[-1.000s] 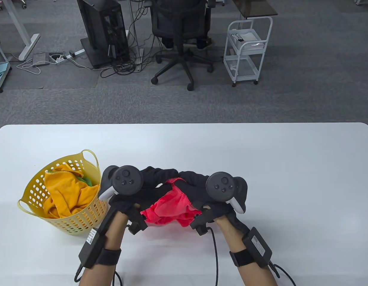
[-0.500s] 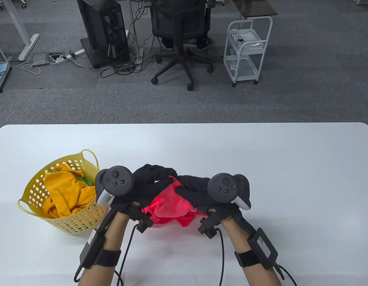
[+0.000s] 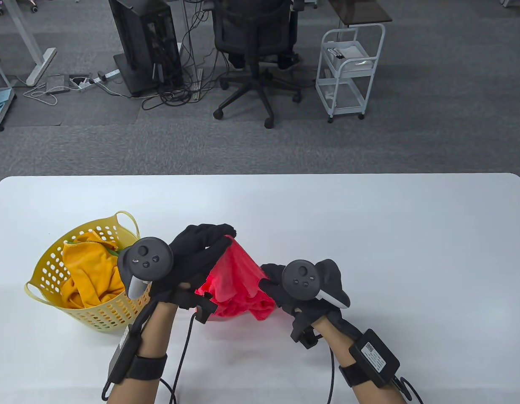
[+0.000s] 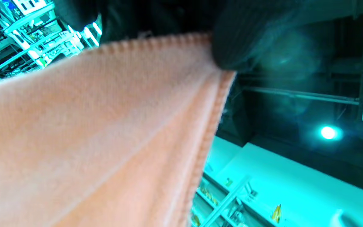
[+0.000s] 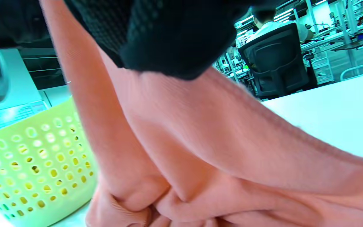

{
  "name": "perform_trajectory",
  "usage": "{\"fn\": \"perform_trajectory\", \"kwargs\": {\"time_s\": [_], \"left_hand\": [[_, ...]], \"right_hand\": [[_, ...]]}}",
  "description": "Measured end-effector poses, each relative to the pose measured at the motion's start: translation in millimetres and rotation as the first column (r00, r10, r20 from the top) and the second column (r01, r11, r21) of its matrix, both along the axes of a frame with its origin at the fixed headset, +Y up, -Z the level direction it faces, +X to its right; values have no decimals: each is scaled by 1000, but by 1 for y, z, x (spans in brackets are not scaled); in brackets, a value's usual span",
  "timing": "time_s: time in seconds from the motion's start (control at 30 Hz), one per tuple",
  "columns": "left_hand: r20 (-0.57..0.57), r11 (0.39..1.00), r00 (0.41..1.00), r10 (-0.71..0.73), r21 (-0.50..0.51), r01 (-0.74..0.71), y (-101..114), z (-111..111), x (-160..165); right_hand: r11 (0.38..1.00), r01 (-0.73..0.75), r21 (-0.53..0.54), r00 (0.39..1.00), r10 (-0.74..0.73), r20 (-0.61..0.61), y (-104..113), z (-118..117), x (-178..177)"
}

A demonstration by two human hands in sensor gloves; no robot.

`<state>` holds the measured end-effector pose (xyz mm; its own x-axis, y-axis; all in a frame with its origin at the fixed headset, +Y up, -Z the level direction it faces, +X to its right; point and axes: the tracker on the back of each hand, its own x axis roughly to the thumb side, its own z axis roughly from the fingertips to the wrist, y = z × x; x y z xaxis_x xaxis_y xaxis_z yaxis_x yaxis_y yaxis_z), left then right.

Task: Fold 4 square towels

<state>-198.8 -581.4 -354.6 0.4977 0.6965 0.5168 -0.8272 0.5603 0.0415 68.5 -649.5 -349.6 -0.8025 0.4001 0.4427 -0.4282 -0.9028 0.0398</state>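
Note:
A red towel (image 3: 236, 277) hangs bunched between my two hands above the white table (image 3: 369, 219), its lower folds resting on the table. My left hand (image 3: 205, 242) pinches a corner of it and holds that corner highest. My right hand (image 3: 273, 280) grips its edge lower and to the right. In the left wrist view the towel (image 4: 99, 132) fills the frame, with a gloved fingertip (image 4: 228, 47) on its hemmed edge. In the right wrist view the towel (image 5: 200, 142) drapes down from my fingers (image 5: 169, 41). An orange towel (image 3: 89, 269) fills the yellow basket (image 3: 57, 252).
The yellow perforated basket stands on the table's left, close beside my left wrist; it also shows in the right wrist view (image 5: 33, 164). A bit of green cloth (image 3: 116, 252) peeks out beside the orange towel. An office chair (image 3: 255, 46) and a white cart (image 3: 348, 71) stand beyond the table.
My left hand has risen up and away with a towel corner, drawing the towel out. My right hand has moved down and toward me along the edge. The hands have spread apart.

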Motion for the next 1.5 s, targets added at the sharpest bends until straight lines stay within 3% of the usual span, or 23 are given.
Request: {"fn": "perform_trajectory", "kwargs": {"time_s": [0.6, 0.9, 1.1, 1.37, 1.5], "left_hand": [[-124, 980, 972, 199, 48, -194, 17, 8, -57], [-182, 969, 952, 245, 16, -247, 15, 9, -84], [-209, 978, 956, 205, 5, -208, 16, 8, -87], [-242, 992, 962, 127, 14, -128, 38, 19, -99], [-242, 986, 956, 165, 1, -170, 58, 20, -95]], "right_hand": [[989, -111, -98, 977, 127, 174, -36, -4, 75], [989, -28, -145, 965, 64, 255, -30, 5, 117], [996, 20, -88, 949, 9, 316, 0, 15, 139], [985, 156, 78, 940, -172, 296, 97, 40, 174], [956, 239, 172, 916, -280, 287, 147, 46, 189]]}}
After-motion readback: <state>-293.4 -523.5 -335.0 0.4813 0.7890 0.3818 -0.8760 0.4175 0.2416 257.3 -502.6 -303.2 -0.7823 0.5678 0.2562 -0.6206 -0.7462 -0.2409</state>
